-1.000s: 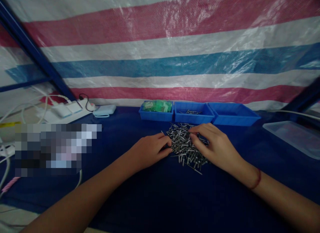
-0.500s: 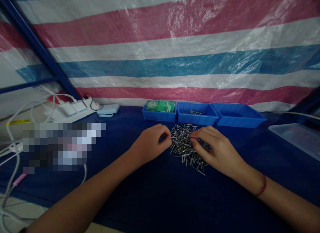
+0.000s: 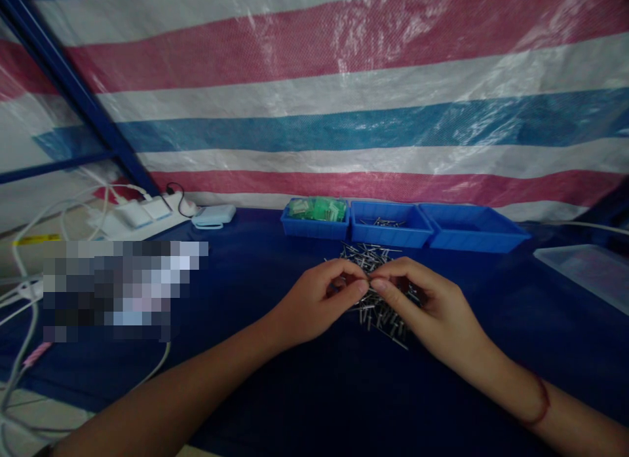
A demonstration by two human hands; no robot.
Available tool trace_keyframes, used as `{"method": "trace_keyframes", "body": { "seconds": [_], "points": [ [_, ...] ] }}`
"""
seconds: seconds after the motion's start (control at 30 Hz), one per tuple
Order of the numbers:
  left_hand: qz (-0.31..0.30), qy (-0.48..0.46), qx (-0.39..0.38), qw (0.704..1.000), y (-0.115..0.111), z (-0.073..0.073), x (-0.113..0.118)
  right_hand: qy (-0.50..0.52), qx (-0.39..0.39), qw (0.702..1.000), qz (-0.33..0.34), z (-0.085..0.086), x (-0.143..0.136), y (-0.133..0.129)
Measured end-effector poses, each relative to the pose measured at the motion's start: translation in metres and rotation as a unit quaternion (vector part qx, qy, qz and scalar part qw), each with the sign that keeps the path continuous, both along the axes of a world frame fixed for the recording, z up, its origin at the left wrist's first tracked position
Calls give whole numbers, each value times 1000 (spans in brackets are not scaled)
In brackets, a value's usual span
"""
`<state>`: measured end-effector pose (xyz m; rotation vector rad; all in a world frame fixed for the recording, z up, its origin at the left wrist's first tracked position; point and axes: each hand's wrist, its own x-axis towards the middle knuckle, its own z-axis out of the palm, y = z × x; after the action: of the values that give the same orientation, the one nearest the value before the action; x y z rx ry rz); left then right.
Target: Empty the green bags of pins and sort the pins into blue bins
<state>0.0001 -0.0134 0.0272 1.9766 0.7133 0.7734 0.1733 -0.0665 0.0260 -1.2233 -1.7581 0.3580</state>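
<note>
A heap of thin silver blind rivets [image 3: 369, 253] lies on the dark blue tabletop [image 3: 304, 391], partly hidden behind my hands. My left hand [image 3: 322, 300] is closed in a pinch over the heap's left side. Opposite it, my right hand [image 3: 427, 300] is also pinched, thumb against forefinger. The fingertips of both hands meet above the middle of the heap. Whatever sits between them is too small and covered to make out. Some metal bits show through the gap in my left fingers; I cannot tell whether they are held or lie behind.
Behind the heap stand three blue bins: one with green packets [image 3: 317, 209], one with a few rivets [image 3: 383, 222], and a third bin [image 3: 474, 237] at right. A clear plastic lid or tray [image 3: 584, 270] lies far right. Left are a power strip [image 3: 162, 215], cables and a light-blue case [image 3: 213, 215].
My left hand has moved right and slightly down, over the heap. My right hand has shifted slightly left and down, so the two pinches, apart before, now meet.
</note>
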Motion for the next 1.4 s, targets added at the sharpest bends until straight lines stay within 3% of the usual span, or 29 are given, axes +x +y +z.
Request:
{"method": "trace_keyframes", "body": {
  "seconds": [0.2, 0.5, 1.23, 1.4],
  "points": [
    [-5, -10, -14, 1000, -2, -1, 1, 52, -47, 997, -24, -5, 0, 1],
    [-12, 22, 12, 1000, -2, 0, 1, 58, -41, 997, -3, -3, -2, -2],
    [-19, -1, -17, 1000, -4, -4, 4, 65, -13, 998, 16, -4, -2, -3],
    [15, -12, 4, 1000, -5, -5, 4, 59, -4, 998, 17, -4, -3, -3]
  ]
}}
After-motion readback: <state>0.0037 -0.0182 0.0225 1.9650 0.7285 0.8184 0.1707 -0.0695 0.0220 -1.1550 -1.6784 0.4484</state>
